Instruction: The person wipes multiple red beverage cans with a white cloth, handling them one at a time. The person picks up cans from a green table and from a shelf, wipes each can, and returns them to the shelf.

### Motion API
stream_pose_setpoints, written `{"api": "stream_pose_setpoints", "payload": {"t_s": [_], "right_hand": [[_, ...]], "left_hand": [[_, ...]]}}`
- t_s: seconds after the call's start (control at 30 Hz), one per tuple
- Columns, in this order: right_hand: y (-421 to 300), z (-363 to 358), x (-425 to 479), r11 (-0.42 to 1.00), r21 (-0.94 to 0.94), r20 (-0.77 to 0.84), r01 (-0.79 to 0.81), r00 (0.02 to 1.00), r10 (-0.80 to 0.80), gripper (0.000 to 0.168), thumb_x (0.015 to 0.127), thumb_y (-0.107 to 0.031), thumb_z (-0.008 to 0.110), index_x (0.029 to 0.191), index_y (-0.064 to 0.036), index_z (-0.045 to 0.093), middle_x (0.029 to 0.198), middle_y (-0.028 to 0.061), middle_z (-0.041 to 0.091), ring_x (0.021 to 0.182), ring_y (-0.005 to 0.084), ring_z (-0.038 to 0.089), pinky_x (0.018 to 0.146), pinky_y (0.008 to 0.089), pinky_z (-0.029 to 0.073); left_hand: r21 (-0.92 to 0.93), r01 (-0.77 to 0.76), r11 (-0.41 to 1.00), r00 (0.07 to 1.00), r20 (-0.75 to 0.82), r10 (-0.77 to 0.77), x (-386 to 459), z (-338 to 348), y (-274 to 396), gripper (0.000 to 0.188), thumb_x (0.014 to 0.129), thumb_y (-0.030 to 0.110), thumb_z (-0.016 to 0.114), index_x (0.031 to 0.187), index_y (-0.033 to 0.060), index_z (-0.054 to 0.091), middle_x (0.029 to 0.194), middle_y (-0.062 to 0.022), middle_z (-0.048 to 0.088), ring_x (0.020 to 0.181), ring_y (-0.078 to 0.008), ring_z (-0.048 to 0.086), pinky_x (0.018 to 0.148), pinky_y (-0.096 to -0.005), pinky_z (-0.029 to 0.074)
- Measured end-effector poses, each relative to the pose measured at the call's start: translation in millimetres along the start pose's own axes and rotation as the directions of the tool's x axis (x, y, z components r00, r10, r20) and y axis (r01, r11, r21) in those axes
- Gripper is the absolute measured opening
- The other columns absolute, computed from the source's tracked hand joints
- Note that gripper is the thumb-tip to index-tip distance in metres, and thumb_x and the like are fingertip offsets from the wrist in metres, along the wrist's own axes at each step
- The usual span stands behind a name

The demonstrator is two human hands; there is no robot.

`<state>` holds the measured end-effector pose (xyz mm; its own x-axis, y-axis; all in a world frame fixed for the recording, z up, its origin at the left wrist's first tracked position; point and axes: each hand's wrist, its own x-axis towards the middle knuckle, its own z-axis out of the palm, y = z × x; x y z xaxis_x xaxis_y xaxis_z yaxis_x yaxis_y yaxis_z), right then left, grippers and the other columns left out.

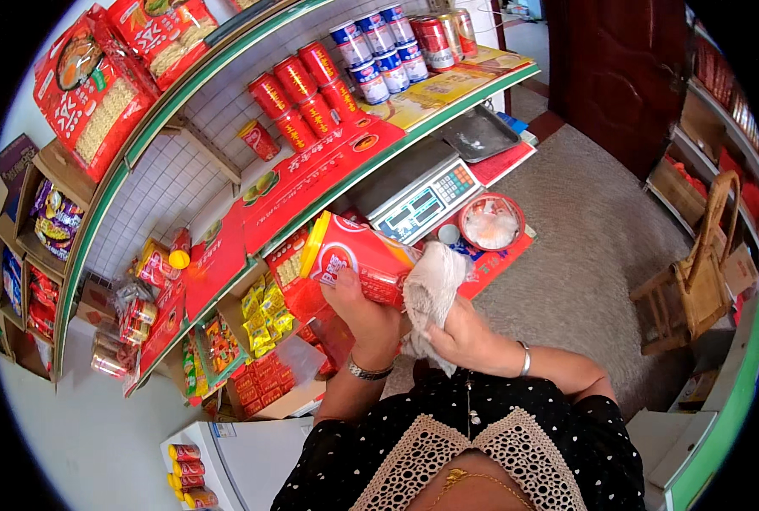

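My left hand (367, 319) grips a large red canister (360, 259) with a yellow lid, which lies tilted on its side in the air. The lid points to the upper left. In my right hand (472, 338) is a bunched white cloth (434, 294), greyish in places. It covers the canister's bottom end, and part of it hangs down between my hands. Just beyond the canister stands a digital price scale (424, 204) with a keypad. Beside the scale, a round red-rimmed tub (491, 221) holds whitish contents.
A green-edged shelf (328, 211) carries stacked red cans (296, 96) and blue-and-white cans (379, 54). Boxes of yellow packets (266, 316) sit below. A wooden chair (692, 287) stands on the grey floor at right. Small yellow-lidded canisters (188, 476) rest on a white cabinet (258, 447).
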<state>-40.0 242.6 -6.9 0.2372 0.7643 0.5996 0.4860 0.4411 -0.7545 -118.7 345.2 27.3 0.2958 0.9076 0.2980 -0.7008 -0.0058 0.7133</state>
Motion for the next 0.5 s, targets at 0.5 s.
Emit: {"api": "stream_pose_setpoints", "payload": {"t_s": [0.5], "right_hand": [[24.5,28.0,28.0,0.984,0.056,0.493,0.170,0.852,-0.175,0.036,0.074,-0.010,0.062,0.104,0.001,0.046,0.095,0.0179,0.047,0.089,0.0367,0.052,0.074,0.0428,0.046]], "left_hand": [[0.201,-0.168,0.965,0.984,-0.017,0.175,118.6,-54.2,70.7,0.036,0.086,0.023,0.056,0.116,0.0045,0.047,0.107,-0.0090,0.058,0.096,-0.0207,0.058,0.085,-0.0375,0.048]]}}
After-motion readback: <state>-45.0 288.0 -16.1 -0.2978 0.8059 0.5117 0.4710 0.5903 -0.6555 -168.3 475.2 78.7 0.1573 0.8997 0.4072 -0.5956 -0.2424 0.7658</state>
